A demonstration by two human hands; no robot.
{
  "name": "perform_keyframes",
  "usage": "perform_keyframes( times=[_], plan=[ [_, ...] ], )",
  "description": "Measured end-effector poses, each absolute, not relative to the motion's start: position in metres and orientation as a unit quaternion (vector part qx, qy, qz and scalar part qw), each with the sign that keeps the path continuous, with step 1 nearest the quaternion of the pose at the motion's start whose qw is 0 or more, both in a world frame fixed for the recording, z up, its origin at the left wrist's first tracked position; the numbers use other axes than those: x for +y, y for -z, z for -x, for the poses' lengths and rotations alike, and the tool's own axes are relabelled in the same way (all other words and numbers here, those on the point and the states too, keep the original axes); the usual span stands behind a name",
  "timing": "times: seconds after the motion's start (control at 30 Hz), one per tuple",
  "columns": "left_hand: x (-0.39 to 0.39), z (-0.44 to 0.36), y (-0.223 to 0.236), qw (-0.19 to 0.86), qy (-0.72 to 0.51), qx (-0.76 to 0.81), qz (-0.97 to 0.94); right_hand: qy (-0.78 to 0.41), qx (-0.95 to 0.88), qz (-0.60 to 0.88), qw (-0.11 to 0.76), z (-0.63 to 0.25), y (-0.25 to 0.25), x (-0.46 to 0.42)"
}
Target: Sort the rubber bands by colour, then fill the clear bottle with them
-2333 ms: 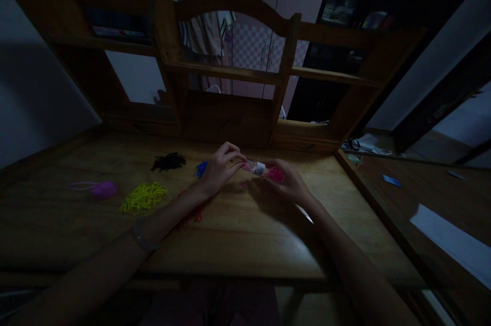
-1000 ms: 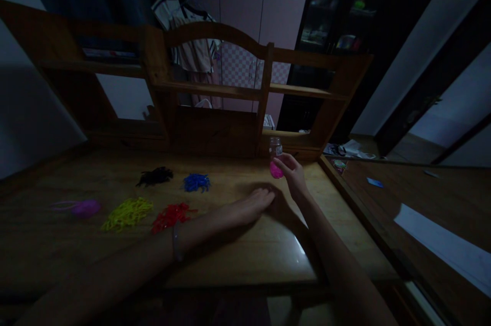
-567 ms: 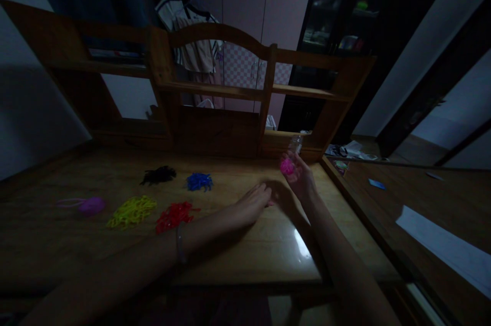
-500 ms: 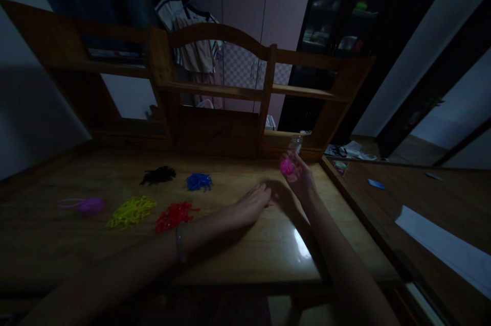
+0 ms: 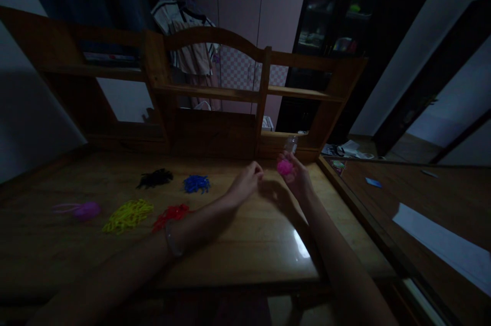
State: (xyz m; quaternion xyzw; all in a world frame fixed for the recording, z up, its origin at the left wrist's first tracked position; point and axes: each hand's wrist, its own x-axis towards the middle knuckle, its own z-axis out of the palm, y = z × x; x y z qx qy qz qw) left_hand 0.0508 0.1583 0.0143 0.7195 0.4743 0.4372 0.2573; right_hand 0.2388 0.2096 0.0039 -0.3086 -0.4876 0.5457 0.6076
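My right hand (image 5: 298, 179) is closed around a small clear bottle (image 5: 291, 143), held tilted above the table with its neck upward. Bright pink material (image 5: 285, 166) shows in the bottle's lower part, between my fingers. To its left, my left hand (image 5: 247, 183) is raised a little off the wood, fingers curled into a pinch; what is in them is too small to make out. Loose heaps of small strands lie to the left: a red heap (image 5: 171, 215) by my left forearm, a blue heap (image 5: 196, 183), a yellow heap (image 5: 128, 215) and a black heap (image 5: 155, 178).
A purple pouch-like thing (image 5: 86, 210) with a pale loop lies at the far left of the wooden table (image 5: 253, 259). A wooden shelf unit (image 5: 210, 93) stands along the back edge. On the lower surface at right are white paper (image 5: 441, 231) and a blue card (image 5: 373, 182).
The bottle went from between both hands to my right hand alone. My left hand came down to the table near a small pink piece, then rose with its fingers pinched.
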Motion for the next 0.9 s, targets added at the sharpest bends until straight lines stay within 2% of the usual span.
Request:
perform_keyframes(
  times=[0.1, 0.17, 0.27, 0.37, 0.6, 0.83, 0.9],
  plan=[
    [0.187, -0.039, -0.051, 0.245, -0.516, 0.464, -0.677, -0.501, -0.543, 0.349, 0.577, -0.228, 0.001, 0.208],
    [0.196, -0.033, -0.074, 0.196, -0.523, 0.466, -0.687, -0.485, -0.579, 0.352, 0.553, -0.221, 0.003, 0.204],
    [0.196, -0.03, -0.094, 0.108, -0.504, 0.471, -0.716, -0.482, -0.605, 0.341, 0.534, -0.215, 0.003, 0.197],
    [0.19, -0.031, -0.1, 0.063, -0.461, 0.465, -0.753, -0.483, -0.61, 0.336, 0.531, -0.215, 0.0, 0.193],
    [0.187, -0.027, -0.105, 0.108, -0.422, 0.434, -0.789, -0.492, -0.624, 0.316, 0.518, -0.218, -0.003, 0.193],
    [0.183, -0.015, -0.11, 0.132, -0.45, 0.401, -0.787, -0.536, -0.602, 0.278, 0.523, -0.214, -0.003, 0.191],
    [0.177, -0.005, -0.114, 0.101, -0.479, 0.403, -0.773, -0.585, -0.559, 0.255, 0.53, -0.214, -0.005, 0.191]
  ],
)
